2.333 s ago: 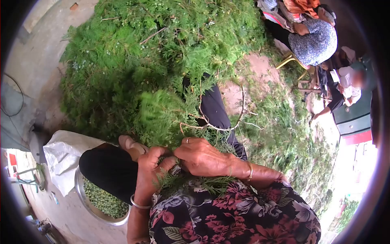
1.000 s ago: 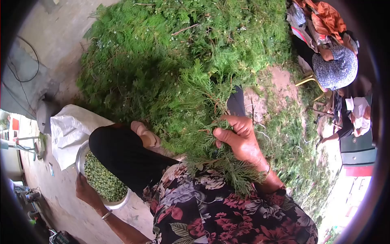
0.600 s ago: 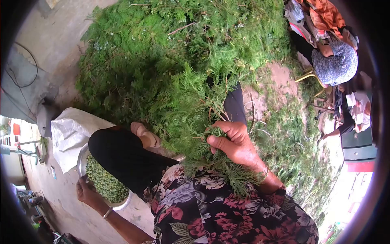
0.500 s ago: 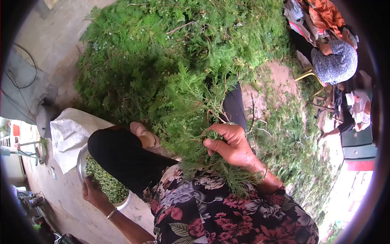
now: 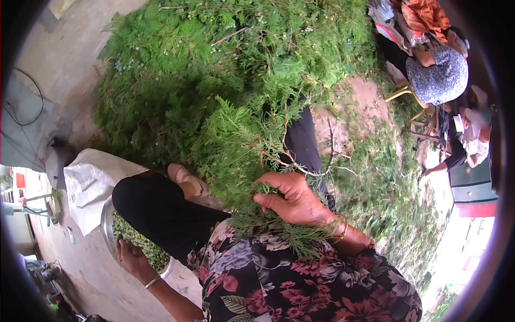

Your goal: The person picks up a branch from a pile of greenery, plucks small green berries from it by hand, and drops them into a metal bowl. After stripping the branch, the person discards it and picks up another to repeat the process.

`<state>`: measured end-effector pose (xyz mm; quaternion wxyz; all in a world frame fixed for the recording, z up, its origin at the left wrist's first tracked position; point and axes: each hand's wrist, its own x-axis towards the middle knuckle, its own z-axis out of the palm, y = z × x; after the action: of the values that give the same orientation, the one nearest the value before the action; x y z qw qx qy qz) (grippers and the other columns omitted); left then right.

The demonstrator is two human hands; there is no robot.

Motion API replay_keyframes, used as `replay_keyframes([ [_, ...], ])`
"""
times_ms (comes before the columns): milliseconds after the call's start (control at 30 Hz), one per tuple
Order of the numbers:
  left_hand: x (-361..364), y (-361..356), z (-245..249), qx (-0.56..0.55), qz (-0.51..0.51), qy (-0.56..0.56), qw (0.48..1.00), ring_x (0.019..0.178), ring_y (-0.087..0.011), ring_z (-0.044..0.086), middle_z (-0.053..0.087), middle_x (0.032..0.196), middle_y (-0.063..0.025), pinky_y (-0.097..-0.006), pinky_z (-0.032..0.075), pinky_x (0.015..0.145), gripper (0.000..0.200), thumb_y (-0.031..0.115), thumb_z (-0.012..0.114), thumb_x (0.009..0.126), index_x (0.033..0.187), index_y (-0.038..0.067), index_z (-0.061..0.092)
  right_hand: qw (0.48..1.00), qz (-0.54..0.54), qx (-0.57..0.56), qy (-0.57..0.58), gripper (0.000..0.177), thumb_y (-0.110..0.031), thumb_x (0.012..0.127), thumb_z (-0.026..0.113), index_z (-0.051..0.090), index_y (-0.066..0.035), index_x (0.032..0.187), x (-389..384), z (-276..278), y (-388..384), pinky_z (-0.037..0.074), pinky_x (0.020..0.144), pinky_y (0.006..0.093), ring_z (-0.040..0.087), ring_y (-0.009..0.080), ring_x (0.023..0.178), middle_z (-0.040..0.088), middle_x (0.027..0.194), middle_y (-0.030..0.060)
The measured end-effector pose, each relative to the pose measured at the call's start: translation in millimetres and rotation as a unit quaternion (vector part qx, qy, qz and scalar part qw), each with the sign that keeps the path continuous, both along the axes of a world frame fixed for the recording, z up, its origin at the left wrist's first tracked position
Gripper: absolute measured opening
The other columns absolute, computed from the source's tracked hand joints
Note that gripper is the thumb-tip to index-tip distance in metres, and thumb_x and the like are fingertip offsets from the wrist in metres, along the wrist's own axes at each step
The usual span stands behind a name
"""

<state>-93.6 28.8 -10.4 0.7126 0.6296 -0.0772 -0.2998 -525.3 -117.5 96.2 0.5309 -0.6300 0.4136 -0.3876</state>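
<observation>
While right hand [image 5: 289, 198] pinches greenery [image 5: 265, 189], left hand [image 5: 134, 261] overhangs bowl [image 5: 108, 228].

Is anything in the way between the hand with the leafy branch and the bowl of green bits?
Yes: the bent, black-trousered left leg lies between the right hand with its leafy branch and the bowl, hiding part of it. Nothing visible stands between the left hand and the green bits.

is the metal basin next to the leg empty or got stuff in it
Not empty: many small green pieces lie in the metal basin. How deep they go, I cannot tell.
</observation>
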Motion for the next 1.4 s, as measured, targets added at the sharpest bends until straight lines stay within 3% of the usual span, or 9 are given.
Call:
replay_keyframes([
  [200, -17, -5, 16, 0.104, 0.045, -0.154, 0.982, 0.058, -0.0076, 0.050, 0.066, 0.087, -0.0083, -0.0190, 0.036, 0.050, 0.019, 0.011, 0.058, 0.089, 0.102, -0.002, 0.063, 0.993, 0.037, -0.105, 0.050, 0.014, -0.002, 0.079, 0.065, 0.056, 0.002, 0.089, 3, -6, -3, 0.041, 0.056, 0.0421, 0.054, 0.0383, 0.064, 0.053, 0.069, 0.0174],
  [533, -28, -28, 44, 0.109, 0.080, -0.213, 0.968, 0.065, -0.0119, 0.057, 0.066, 0.080, -0.0065, -0.0224, 0.043, 0.058, 0.020, 0.014, 0.059, 0.090, 0.097, -0.003, 0.064, 0.989, 0.056, -0.133, 0.034, 0.018, 0.000, 0.075, 0.065, 0.054, 0.001, 0.090, 8, -19, -1, 0.042, 0.061, 0.0450, 0.054, 0.0395, 0.069, 0.052, 0.070, 0.0173],
  [667, -87, -79, 106, 0.065, -0.052, -0.352, 0.932, 0.070, -0.0150, 0.060, 0.066, 0.080, -0.0082, -0.0268, 0.049, 0.066, 0.018, 0.013, 0.056, 0.092, 0.095, -0.003, 0.065, 0.985, 0.056, -0.155, 0.046, 0.019, 0.000, 0.075, 0.065, 0.054, 0.001, 0.089, 11, -17, -1, 0.044, 0.063, 0.0454, 0.054, 0.0391, 0.071, 0.052, 0.072, 0.0176],
  [800, -178, -137, 154, -0.050, -0.316, -0.588, 0.743, 0.075, -0.0201, 0.065, 0.068, 0.087, -0.0129, -0.0300, 0.051, 0.069, 0.012, 0.007, 0.059, 0.084, 0.091, 0.000, 0.067, 0.979, 0.077, -0.178, 0.063, 0.022, 0.002, 0.069, 0.063, 0.055, 0.001, 0.090, 13, -22, -1, 0.045, 0.065, 0.0447, 0.056, 0.0384, 0.073, 0.056, 0.074, 0.0181],
  [900, -246, -171, 159, -0.212, -0.528, -0.569, 0.594, 0.089, -0.0321, 0.064, 0.064, 0.102, -0.0147, -0.0383, 0.051, 0.072, 0.024, 0.004, 0.066, 0.074, 0.098, 0.003, 0.064, 0.959, 0.124, -0.230, 0.112, 0.027, 0.001, 0.064, 0.063, 0.056, 0.003, 0.091, 11, -31, 3, 0.046, 0.067, 0.0447, 0.057, 0.0371, 0.073, 0.058, 0.075, 0.0181],
  [967, -283, -188, 153, -0.188, -0.604, -0.580, 0.513, 0.111, -0.0325, 0.055, 0.060, 0.115, -0.0131, -0.0403, 0.048, 0.089, 0.037, 0.007, 0.071, 0.070, 0.106, 0.006, 0.065, 0.909, 0.261, -0.174, 0.275, 0.030, -0.008, 0.064, 0.062, 0.056, 0.006, 0.090, 6, -29, 6, 0.046, 0.069, 0.0446, 0.058, 0.0333, 0.078, 0.060, 0.087, 0.0188],
  [1133, -311, -219, 105, -0.161, -0.638, -0.668, 0.348, 0.125, -0.0372, 0.041, 0.056, 0.118, -0.0129, -0.0451, 0.037, 0.102, 0.049, 0.007, 0.068, 0.071, 0.119, 0.011, 0.059, 0.903, 0.239, -0.236, 0.268, 0.031, -0.010, 0.071, 0.057, 0.051, 0.000, 0.099, 4, -37, 20, 0.045, 0.076, 0.0427, 0.056, 0.0315, 0.085, 0.058, 0.085, 0.0162],
  [1300, -308, -217, 76, -0.148, -0.607, -0.703, 0.340, 0.101, -0.0362, 0.057, 0.063, 0.096, -0.0133, -0.0458, 0.047, 0.083, 0.035, 0.003, 0.059, 0.072, 0.105, 0.010, 0.064, 0.890, 0.317, -0.076, 0.320, 0.022, -0.012, 0.075, 0.055, 0.050, -0.002, 0.094, -1, -12, 12, 0.045, 0.077, 0.0414, 0.056, 0.0307, 0.089, 0.055, 0.081, 0.0146],
  [1400, -303, -218, 56, -0.193, -0.638, -0.498, 0.555, 0.057, -0.0238, 0.060, 0.057, 0.066, -0.0117, -0.0357, 0.047, 0.055, 0.019, 0.001, 0.056, 0.072, 0.089, 0.007, 0.063, 0.914, 0.230, -0.145, 0.302, 0.016, -0.010, 0.077, 0.055, 0.054, -0.002, 0.091, -5, -18, 17, 0.044, 0.076, 0.0425, 0.055, 0.0320, 0.086, 0.055, 0.072, 0.0129],
])
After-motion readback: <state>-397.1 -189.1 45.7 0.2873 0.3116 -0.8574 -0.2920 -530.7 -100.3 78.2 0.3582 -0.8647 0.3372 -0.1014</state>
